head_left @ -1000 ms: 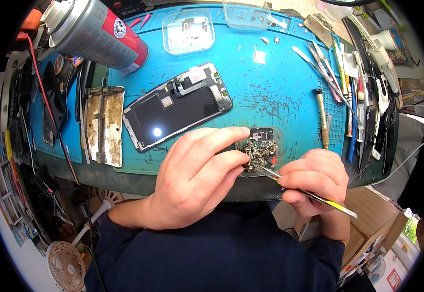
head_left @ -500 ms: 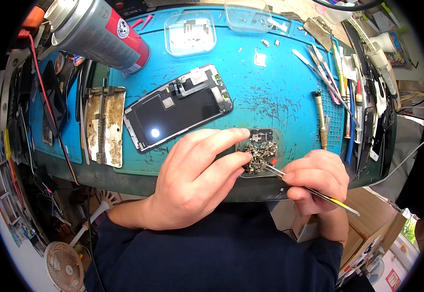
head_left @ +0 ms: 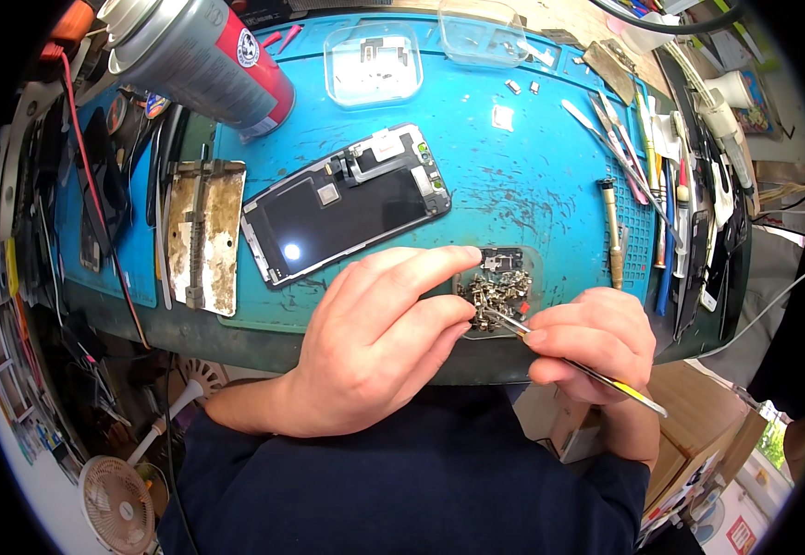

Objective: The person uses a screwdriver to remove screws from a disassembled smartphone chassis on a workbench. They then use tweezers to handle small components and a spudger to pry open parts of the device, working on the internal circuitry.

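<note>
My right hand (head_left: 601, 338) pinches a pair of slim metal tweezers (head_left: 632, 392) with a yellow band. Their tips reach into a heap of tiny metal parts (head_left: 502, 294), which lies in a shallow clear container (head_left: 534, 268) near the bench's front edge. A black rectangular part (head_left: 502, 259) and a small red piece (head_left: 525, 307) sit there too. With fingers apart, my left hand (head_left: 365, 342) rests at the container's left side, its index fingertip by the black part and another fingertip against the heap. Its thumb is hidden.
A phone screen assembly (head_left: 347, 208) lies on the blue mat (head_left: 513, 176) behind my left hand. A spray can (head_left: 203, 69), a metal holder (head_left: 222, 240) and clear boxes (head_left: 373, 99) stand around it. Several tools line the right, including a gold-handled screwdriver (head_left: 611, 231).
The tweezers and my right hand have shifted slightly left, with the tips deeper over the heap. My left hand stays in place at the container. The view has moved a little.
</note>
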A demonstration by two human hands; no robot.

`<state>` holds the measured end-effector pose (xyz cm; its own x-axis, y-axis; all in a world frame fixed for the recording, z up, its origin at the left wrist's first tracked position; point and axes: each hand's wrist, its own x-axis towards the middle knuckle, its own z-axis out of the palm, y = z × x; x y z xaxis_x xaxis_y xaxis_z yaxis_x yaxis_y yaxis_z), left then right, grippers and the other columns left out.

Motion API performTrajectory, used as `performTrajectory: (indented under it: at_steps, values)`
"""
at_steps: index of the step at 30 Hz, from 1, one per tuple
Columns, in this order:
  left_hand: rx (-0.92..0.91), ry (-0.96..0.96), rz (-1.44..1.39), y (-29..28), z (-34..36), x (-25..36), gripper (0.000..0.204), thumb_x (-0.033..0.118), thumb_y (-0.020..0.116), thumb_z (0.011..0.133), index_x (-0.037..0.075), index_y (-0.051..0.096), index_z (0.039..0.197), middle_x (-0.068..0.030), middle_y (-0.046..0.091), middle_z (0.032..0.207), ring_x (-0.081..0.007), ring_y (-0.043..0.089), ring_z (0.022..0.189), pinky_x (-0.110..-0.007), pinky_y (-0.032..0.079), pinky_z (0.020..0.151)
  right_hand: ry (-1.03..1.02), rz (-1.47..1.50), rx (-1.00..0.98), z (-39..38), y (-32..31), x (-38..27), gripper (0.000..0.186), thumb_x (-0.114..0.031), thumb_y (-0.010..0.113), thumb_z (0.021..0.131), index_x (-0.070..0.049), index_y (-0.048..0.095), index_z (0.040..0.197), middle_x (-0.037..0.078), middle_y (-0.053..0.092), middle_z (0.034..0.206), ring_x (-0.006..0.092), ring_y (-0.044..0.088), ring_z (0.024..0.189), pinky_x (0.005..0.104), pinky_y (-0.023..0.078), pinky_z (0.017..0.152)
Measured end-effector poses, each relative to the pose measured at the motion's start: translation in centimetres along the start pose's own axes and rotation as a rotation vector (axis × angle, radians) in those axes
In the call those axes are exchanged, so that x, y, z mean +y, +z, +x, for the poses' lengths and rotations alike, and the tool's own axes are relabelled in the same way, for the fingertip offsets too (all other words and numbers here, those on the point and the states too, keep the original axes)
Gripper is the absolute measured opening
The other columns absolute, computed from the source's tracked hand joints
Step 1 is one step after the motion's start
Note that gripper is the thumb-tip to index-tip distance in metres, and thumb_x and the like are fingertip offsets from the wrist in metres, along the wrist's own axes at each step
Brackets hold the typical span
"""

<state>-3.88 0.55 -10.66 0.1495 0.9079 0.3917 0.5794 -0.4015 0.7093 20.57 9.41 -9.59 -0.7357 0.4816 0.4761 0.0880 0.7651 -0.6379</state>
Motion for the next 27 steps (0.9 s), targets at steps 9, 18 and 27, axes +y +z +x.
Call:
performTrajectory:
  at_steps: [9,18,27]
  values:
    - [0.013,0.009,-0.002,0.12,-0.09,-0.1,0.028,-0.004,0.083,0.074,0.001,0.073,0.1,-0.0185,0.072,0.129,-0.0342,0.069,0.107,-0.042,0.055,0.091,0.049,-0.024,0.067,-0.42,0.01,-0.07,0.025,-0.027,0.086,0.09,-0.006,0.076,0.1,0.006,0.077,0.083,0.0193,0.071,0.064,0.0306,0.05,0.053]
    - [0.001,0.007,-0.003,0.05,-0.1,-0.14,0.032,-0.003,0.083,0.075,0.001,0.074,0.105,-0.0182,0.071,0.13,-0.0342,0.069,0.108,-0.042,0.055,0.092,0.11,-0.018,0.098,-0.48,-0.14,-0.57,0.02,-0.024,0.081,0.097,-0.006,0.073,0.096,0.007,0.075,0.08,0.0219,0.07,0.062,0.0311,0.051,0.055]
    - [-0.055,0.002,0.03,-0.26,0.13,0.25,0.039,0.005,0.087,0.075,0.003,0.075,0.112,-0.0172,0.069,0.134,-0.0343,0.068,0.11,-0.043,0.054,0.094,0.174,0.016,0.133,-0.8,-0.31,-0.57,0.019,-0.021,0.076,0.1,-0.004,0.07,0.095,0.009,0.073,0.079,0.0241,0.07,0.063,0.0331,0.053,0.057]
